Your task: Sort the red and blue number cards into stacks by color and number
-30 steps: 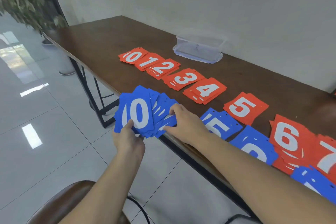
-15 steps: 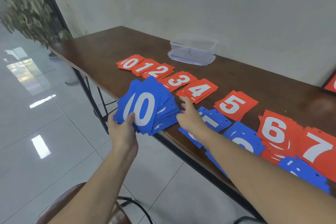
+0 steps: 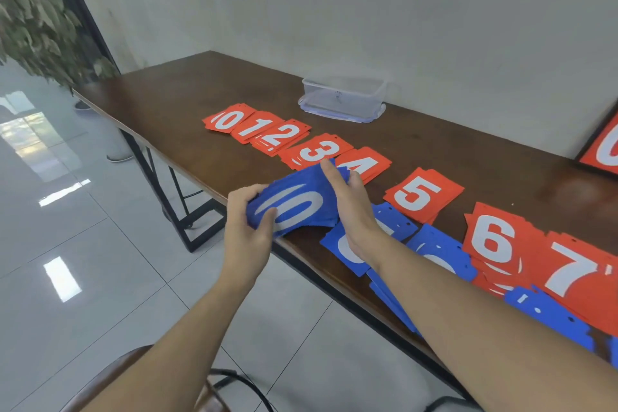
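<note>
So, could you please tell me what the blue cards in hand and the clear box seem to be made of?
Blue cards: probably thin matte foam or soft plastic sheet; the stack bends between the left hand and right hand, without glare. Clear box: translucent, lightly glossy plastic, likely rigid; the table shows through its walls.

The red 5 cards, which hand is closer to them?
Right. The right hand sits just left of the red 5 stack; the left hand grips the blue cards' far edge.
</note>
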A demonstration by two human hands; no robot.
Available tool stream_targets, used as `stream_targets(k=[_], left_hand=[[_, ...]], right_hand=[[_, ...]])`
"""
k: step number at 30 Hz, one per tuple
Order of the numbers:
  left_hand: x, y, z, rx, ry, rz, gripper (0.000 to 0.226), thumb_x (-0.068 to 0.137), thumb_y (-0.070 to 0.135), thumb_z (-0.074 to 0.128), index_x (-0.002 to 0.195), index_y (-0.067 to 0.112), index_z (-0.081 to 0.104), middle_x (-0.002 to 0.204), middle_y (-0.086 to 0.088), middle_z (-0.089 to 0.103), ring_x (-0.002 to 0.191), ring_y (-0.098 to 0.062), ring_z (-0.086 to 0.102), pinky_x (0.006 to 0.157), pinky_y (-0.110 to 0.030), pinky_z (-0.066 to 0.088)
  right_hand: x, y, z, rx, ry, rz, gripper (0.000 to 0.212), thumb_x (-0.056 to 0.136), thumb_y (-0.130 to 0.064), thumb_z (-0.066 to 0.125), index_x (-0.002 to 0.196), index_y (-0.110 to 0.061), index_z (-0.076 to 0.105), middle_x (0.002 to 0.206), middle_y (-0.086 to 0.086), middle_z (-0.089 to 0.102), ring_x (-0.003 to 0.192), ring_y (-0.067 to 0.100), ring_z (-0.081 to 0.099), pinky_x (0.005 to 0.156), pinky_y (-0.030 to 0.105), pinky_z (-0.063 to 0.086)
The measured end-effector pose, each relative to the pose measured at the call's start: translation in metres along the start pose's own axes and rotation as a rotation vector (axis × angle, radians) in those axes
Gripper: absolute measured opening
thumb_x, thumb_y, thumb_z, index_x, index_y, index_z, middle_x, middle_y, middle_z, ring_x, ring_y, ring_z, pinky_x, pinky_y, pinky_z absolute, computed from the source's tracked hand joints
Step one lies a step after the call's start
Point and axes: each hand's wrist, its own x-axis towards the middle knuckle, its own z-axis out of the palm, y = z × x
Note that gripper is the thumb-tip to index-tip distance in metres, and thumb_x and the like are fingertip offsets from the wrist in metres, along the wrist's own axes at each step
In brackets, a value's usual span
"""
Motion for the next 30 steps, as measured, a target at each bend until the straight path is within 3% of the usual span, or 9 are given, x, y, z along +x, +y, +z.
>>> stream_targets(k=[4,7,9,13,17,21,23,26,30], left_hand=[[0.0,-0.007,-0.003,0.062,-0.116,0.035,0.073,0.094,-0.004,0.062,0.125,0.057,0.038,0.122,0.021,0.045,0.121,-0.007,0.052,0.095,-0.036,0.056],[0.004,-0.008,-0.008,0.101,-0.25,0.028,0.077,0.096,0.0,0.057,0.139,0.057,0.027,0.122,0.024,0.041,0.124,0.002,0.047,0.085,-0.013,0.054],[0.007,-0.009,-0.012,0.169,-0.31,0.09,0.065,0.096,0.009,0.055,0.135,0.055,0.033,0.122,0.023,0.041,0.127,0.003,0.043,0.085,-0.01,0.053],[0.012,-0.009,-0.018,0.128,-0.334,0.015,0.065,0.096,0.011,0.055,0.132,0.06,0.034,0.123,0.027,0.043,0.129,0.002,0.043,0.081,-0.012,0.055],[0.018,-0.012,-0.023,0.278,-0.401,0.083,0.059,0.097,0.011,0.054,0.135,0.054,0.038,0.124,0.016,0.038,0.127,0.002,0.039,0.082,-0.014,0.056],[0.02,-0.011,-0.021,0.343,-0.308,0.102,0.038,0.096,0.005,0.059,0.125,0.027,0.048,0.124,0.015,0.04,0.12,0.003,0.04,0.088,-0.017,0.052],[0.02,-0.01,-0.019,0.355,-0.303,0.127,0.037,0.095,0.004,0.061,0.121,0.025,0.046,0.127,0.011,0.043,0.119,0.002,0.04,0.089,-0.014,0.05],[0.023,-0.011,-0.023,0.396,-0.363,0.085,0.046,0.098,0.01,0.058,0.14,0.026,0.046,0.129,0.017,0.045,0.119,0.003,0.043,0.086,-0.009,0.047],[0.027,-0.009,-0.027,0.377,-0.307,-0.031,0.041,0.099,0.012,0.059,0.133,0.033,0.052,0.119,0.02,0.056,0.109,-0.001,0.053,0.084,-0.018,0.054]], right_hand=[[0.002,0.001,0.003,-0.015,0.077,0.037,0.088,0.076,-0.075,0.064,0.147,-0.029,0.039,0.148,-0.008,0.045,0.137,0.021,0.044,0.111,0.049,0.041],[0.01,0.007,0.004,-0.043,0.134,-0.03,0.027,0.089,-0.051,0.054,0.104,-0.028,0.054,0.113,-0.001,0.062,0.116,0.024,0.06,0.089,0.043,0.052],[0.012,0.007,0.006,-0.076,0.179,-0.107,0.013,0.095,-0.042,0.052,0.098,-0.03,0.053,0.111,-0.004,0.057,0.109,0.017,0.057,0.079,0.033,0.051],[0.016,0.007,0.009,-0.197,0.164,-0.149,0.023,0.093,-0.056,0.057,0.09,-0.034,0.048,0.112,-0.011,0.051,0.105,0.011,0.057,0.088,0.038,0.056],[0.024,0.009,0.008,-0.176,0.171,-0.091,0.03,0.091,-0.052,0.058,0.112,-0.035,0.045,0.121,-0.005,0.057,0.111,0.017,0.059,0.092,0.047,0.056],[0.024,0.007,0.016,-0.177,0.102,-0.081,0.031,0.095,-0.056,0.055,0.1,-0.026,0.054,0.104,-0.004,0.065,0.101,0.014,0.065,0.084,0.036,0.057],[0.021,0.008,0.019,-0.189,0.047,-0.08,0.036,0.094,-0.059,0.056,0.096,-0.023,0.05,0.101,0.0,0.067,0.095,0.012,0.069,0.071,0.027,0.056],[0.021,0.01,0.016,-0.284,0.04,-0.151,0.033,0.1,-0.054,0.046,0.094,-0.022,0.046,0.095,0.006,0.061,0.088,0.015,0.064,0.064,0.024,0.047],[0.017,0.0,0.01,-0.348,0.001,-0.193,0.032,0.106,-0.047,0.032,0.117,-0.02,0.044,0.099,-0.002,0.052,0.082,0.008,0.05,0.065,0.023,0.04]])
